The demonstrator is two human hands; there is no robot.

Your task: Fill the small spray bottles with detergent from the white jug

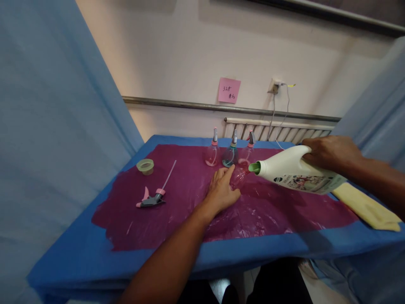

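My right hand (332, 152) is closed round the handle of a cream-white detergent jug (295, 171), tipped to the left. Its green spout (254, 168) is over the mouth of a clear pink spray bottle (239, 177) that has no spray head on. With thumb and forefinger round its near left side, my left hand (222, 188) steadies this bottle; the other fingers are partly hidden. Whether liquid is flowing is too blurred to tell. A grey-and-pink trigger spray head (153, 199) with a long tube lies to the left.
Behind the hands stand a pink spray bottle (212, 155), a teal one (230, 155) and another pink one (247, 152). A greenish tub (145, 166) sits at left, a folded yellow cloth (367, 207) at right. Purple plastic sheeting (190, 215) covers the blue tabletop (79, 257).
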